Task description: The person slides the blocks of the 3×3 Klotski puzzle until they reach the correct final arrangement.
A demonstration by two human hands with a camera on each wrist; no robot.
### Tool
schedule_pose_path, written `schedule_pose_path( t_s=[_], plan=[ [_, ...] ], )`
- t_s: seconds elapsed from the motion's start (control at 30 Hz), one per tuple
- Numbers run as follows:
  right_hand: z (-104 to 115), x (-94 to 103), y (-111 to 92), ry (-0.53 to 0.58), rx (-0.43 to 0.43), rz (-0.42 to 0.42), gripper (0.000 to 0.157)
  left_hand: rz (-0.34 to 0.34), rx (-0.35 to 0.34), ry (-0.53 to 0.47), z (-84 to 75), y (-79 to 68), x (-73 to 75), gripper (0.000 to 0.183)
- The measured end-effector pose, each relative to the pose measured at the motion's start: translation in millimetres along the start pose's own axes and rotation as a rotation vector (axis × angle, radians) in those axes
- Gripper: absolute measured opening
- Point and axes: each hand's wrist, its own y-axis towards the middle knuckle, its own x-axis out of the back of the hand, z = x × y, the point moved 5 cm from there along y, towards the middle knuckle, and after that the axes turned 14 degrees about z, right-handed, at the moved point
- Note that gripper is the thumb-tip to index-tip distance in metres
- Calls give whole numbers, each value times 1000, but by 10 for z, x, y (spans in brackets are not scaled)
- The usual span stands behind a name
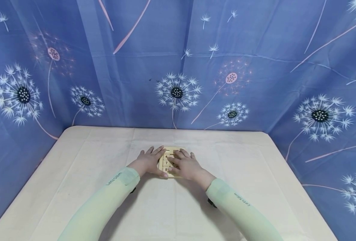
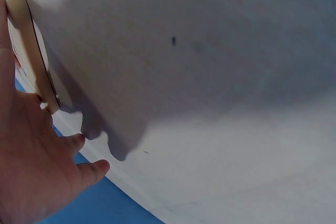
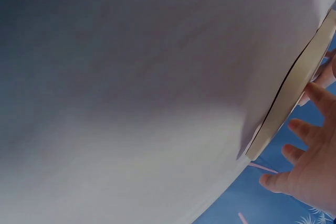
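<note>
Nearest are two pale green sleeves: the left sleeve and the right sleeve, each with lettering near the cuff. A small black piece shows under the right cuff, another under the left.

Past the cuffs, the left hand and the right hand meet at a small yellow board on the table. Only the head view shows its face, with numbered tiles: 4, 7 and 8 read down the left column, and the right hand covers most of the others. The wrist views give its smooth side instead, with a dark line along its lower edge. The left wrist view alone clearly shows a tiny dark mark on the cloth.

The left hand's fingers are straight and fanned. Its thumb touches the board's near left corner and its index finger lies by the far left corner; in the left wrist view two other fingers point away, clear of the board. The right hand is spread too, its thumb and index finger over the tiles and the rest toward the far right corner. Whether each tip presses a tile, I cannot tell.

Beyond the table's far edge hangs a blue curtain printed with dandelions.
</note>
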Motion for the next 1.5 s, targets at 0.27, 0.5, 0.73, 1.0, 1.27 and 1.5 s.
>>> schedule_pose_path(
  t_s=[0.27, 0.5, 0.73, 1.0, 1.27, 1.5],
  plan=[
    [-41, 30, -59, -15, 3, -7, 57, -1, 3, -4, -1, 3, 2, 118],
    [-238, 39, -181, 15, -19, -39, 54, -5, 3, -18, -6, -18, 0, 119],
    [-391, 20, -274, 7, -8, -49, 53, -2, 2, -32, -14, -35, -2, 119],
    [-396, 28, -315, -15, 6, -43, 53, -10, -4, -38, -20, -44, 4, 119],
    [-384, 15, -296, -16, -6, -32, 53, -19, -6, -43, -12, -30, -3, 119],
    [-346, 16, -254, -13, -13, -25, 51, -13, -3, -34, -14, -31, -1, 119]
  ],
)
